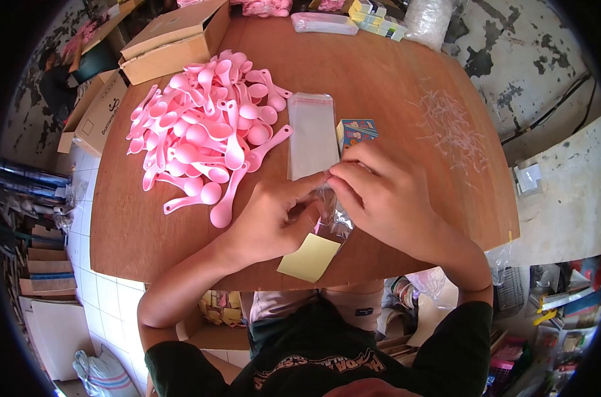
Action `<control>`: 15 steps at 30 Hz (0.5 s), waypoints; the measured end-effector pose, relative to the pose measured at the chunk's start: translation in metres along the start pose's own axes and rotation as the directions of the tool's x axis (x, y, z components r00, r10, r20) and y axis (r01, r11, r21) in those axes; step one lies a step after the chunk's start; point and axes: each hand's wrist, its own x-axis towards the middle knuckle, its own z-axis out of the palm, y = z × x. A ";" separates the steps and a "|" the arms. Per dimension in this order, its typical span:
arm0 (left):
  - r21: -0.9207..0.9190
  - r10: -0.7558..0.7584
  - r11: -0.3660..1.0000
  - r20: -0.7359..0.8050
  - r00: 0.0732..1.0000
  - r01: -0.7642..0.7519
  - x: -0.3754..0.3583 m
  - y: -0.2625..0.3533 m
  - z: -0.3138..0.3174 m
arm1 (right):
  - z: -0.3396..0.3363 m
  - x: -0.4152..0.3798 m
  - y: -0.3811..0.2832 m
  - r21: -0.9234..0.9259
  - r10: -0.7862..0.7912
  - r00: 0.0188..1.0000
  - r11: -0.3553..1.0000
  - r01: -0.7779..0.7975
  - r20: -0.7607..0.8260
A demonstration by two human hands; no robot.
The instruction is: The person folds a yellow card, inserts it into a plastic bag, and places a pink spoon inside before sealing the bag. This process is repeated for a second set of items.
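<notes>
Both my hands meet over the table's near side, pinching a clear plastic bag (342,223). My left hand (274,218) is closed on its left side, with thumb and index finger at the top. My right hand (386,195) pinches the bag's upper end, its fingertips against my left index finger. A bit of pink shows through the plastic under my left hand; the rest of it is hidden. A pale yellow card (309,258) sticks out below my left fingers. Just beyond my hands lie a stack of flat clear bags (312,129) and a pile of small printed cards (358,131).
A heap of pink measuring spoons (204,126) covers the table's left side. Thin clear strips (449,126) are scattered at the right. At the back stand a cardboard box (171,43), packaged bags (323,24) and small boxes (380,20). Another person (55,83) is at far left.
</notes>
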 end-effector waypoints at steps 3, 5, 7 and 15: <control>-0.001 -0.010 1.000 -0.009 1.000 0.010 -0.001 0.006 0.004 | -0.001 -0.001 -0.007 -0.126 -0.030 0.997 0.991 0.038 0.069; 0.013 -0.017 1.000 0.012 1.000 0.017 -0.001 0.009 0.004 | 0.009 -0.005 -0.007 -0.164 -0.062 0.997 0.984 0.069 0.049; 0.028 -0.025 0.999 0.035 0.999 0.024 0.000 0.009 0.005 | 0.014 -0.005 -0.009 -0.201 -0.100 0.995 0.974 0.103 0.024; 0.067 0.044 0.997 0.032 0.998 -0.047 0.001 0.011 -0.001 | 0.013 0.000 0.008 0.318 0.168 0.985 0.937 -0.148 -0.034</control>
